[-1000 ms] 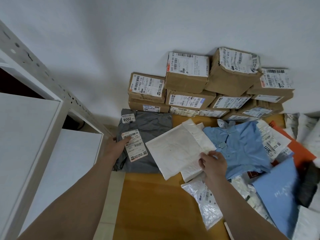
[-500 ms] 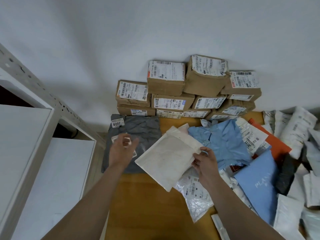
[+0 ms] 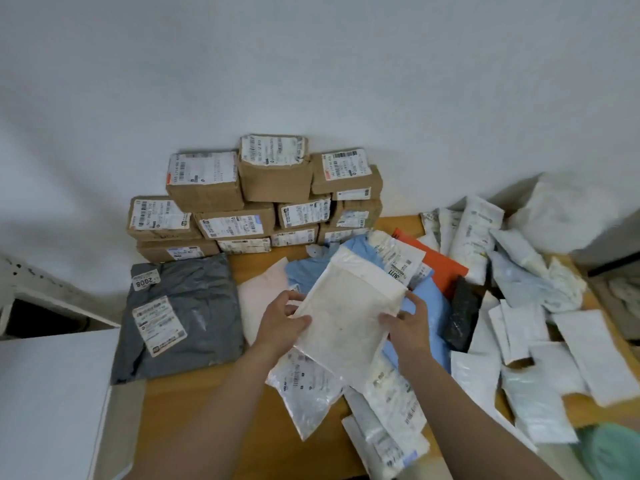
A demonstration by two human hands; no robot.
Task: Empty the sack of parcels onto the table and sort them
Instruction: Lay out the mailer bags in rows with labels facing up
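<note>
Holding the white padded mailer [image 3: 346,317] up over the middle of the tabletop [image 3: 207,410], left grip [image 3: 280,323] and right grip [image 3: 405,327] each clamped on a side edge. Emptying looks done, so this is sorting. Next it needs a home, probably by the grey bag [image 3: 187,306] rather than the boxes [image 3: 256,202], and the loose pile [image 3: 526,323] is waiting.

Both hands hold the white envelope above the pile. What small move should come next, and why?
Probably carry the white envelope left and lay it flat on the pale mailer beside the grey bag. The left hand and right hand grip its two side edges, it hangs above the unsorted heap, and soft flat parcels lie there in front of the stacked cardboard boxes.
</note>
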